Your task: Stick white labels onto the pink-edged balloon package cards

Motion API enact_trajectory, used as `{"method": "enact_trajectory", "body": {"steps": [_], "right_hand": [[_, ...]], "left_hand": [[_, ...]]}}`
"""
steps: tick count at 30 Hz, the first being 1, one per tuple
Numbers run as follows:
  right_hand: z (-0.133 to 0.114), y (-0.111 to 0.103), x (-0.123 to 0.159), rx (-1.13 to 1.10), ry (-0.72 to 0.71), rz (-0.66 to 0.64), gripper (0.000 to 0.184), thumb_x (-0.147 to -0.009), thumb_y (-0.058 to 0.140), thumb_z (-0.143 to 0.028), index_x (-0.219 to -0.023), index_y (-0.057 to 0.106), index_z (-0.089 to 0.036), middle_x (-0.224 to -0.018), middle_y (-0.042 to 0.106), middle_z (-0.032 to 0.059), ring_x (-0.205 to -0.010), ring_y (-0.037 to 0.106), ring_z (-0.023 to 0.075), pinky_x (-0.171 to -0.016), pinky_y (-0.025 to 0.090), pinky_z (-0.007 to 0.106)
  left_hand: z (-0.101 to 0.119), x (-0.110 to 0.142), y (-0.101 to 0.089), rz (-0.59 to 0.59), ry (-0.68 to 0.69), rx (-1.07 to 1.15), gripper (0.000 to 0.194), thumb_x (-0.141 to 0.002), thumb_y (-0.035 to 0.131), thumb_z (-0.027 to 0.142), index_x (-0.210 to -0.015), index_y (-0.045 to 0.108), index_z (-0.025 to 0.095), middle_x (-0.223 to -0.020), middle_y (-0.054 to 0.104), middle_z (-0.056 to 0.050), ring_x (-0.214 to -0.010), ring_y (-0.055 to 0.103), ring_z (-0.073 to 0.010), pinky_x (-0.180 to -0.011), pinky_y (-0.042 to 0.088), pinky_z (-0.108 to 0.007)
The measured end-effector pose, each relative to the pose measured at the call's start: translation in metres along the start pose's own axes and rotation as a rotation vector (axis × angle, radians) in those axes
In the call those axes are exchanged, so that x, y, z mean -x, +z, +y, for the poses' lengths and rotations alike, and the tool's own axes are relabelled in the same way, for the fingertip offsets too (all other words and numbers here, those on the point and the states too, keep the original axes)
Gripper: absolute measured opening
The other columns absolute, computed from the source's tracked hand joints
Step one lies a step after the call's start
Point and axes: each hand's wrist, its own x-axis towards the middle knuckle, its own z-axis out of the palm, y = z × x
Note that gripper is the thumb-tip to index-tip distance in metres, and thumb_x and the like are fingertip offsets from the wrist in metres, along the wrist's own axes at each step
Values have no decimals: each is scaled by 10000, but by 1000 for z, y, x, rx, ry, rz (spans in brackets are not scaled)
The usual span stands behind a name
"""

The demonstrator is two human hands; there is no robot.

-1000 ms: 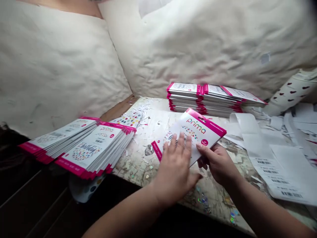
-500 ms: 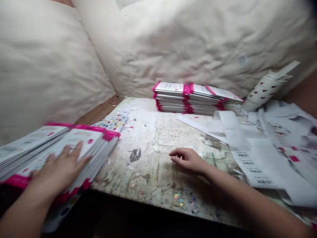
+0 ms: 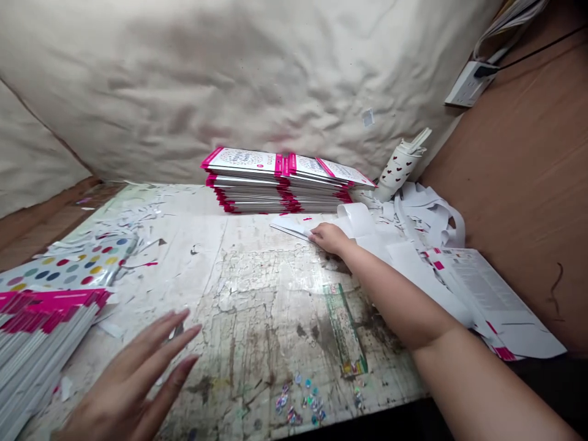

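My right hand (image 3: 328, 237) is at the middle of the table, its fingers closed at the near end of a flat, pointed piece of white paper (image 3: 289, 228). That piece lies on the worn tabletop; the exact grip is partly hidden by the hand. Fingers spread, my left hand (image 3: 133, 380) hovers at the front left with nothing in it. Left of it, a pile of thin white packets with pink edges (image 3: 50, 343) runs out of the view. Similar packets form a taller stack (image 3: 248, 160) against the covered wall.
White paper strips (image 3: 432, 211) heap up at the right, near a heart-patterned cylinder (image 3: 397, 168) with white sticks. A printed white packet (image 3: 491, 300) leans there. Dotted wrap (image 3: 87, 263) and scraps lie left. Shiny sequins (image 3: 301, 401) are near the front edge. A power socket (image 3: 471, 84) hangs upper right.
My view has turned right. My left hand has come off the left pile of packets. My right hand has reached forward to the white paper and closed on it.
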Motion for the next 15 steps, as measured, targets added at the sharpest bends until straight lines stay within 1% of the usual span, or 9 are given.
{"method": "enact_trajectory", "body": {"steps": [2, 5, 9, 11, 12, 14, 15], "right_hand": [[3, 0, -3, -38, 28, 6, 216, -815, 599, -335, -938, 717, -202, -1020, 672, 42, -943, 608, 168, -806, 422, 212], [8, 0, -7, -83, 76, 11, 218, -811, 599, -330, -923, 720, -188, -963, 691, 23, -857, 628, 143, -725, 439, 190], [13, 0, -8, -89, 118, 8, 246, -835, 534, -329, -919, 705, -173, -801, 696, 15, -709, 621, 135, -632, 442, 205], [11, -1, -7, -66, 122, 21, 261, -815, 532, -286, -1012, 665, -178, -830, 691, 18, -714, 615, 140, -634, 443, 214], [8, -1, -6, -49, 120, 32, 331, -790, 543, -253, -1106, 619, -188, -879, 689, 22, -740, 614, 146, -646, 444, 220], [1, -3, -7, -2, 117, 51, 588, -723, 581, -199, -1299, 462, -213, -982, 673, 42, -799, 614, 174, -668, 446, 245], [-3, -4, -9, 25, 117, 53, 691, -693, 601, -189, -1352, 395, -219, -1011, 665, 59, -819, 614, 195, -672, 448, 263]], "left_hand": [[7, -2, 16, -26, 78, 38, 379, -849, 499, 353, -1226, 508, 317, -1325, 515, -5, -1170, 532, -207, -1010, 428, -365], [9, -2, 32, -55, 107, 61, 329, -853, 493, 358, -1169, 560, 293, -1222, 600, -24, -1091, 594, -189, -919, 501, -317], [11, 0, 42, -89, 60, 117, 315, -853, 498, 345, -1150, 583, 280, -1191, 626, -39, -1055, 619, -187, -866, 530, -317], [11, 2, 45, -96, 26, 145, 324, -847, 507, 346, -1153, 590, 280, -1198, 625, -43, -1062, 616, -195, -872, 526, -327], [12, 3, 46, -102, 9, 156, 323, -844, 511, 345, -1148, 598, 282, -1202, 624, -42, -1068, 614, -199, -878, 522, -332], [12, 3, 48, -111, -19, 172, 318, -839, 517, 342, -1137, 612, 285, -1200, 628, -40, -1067, 614, -205, -889, 517, -335], [13, 3, 48, -115, -22, 178, 316, -837, 521, 339, -1134, 615, 286, -1195, 631, -39, -1061, 618, -204, -888, 517, -331]]}}
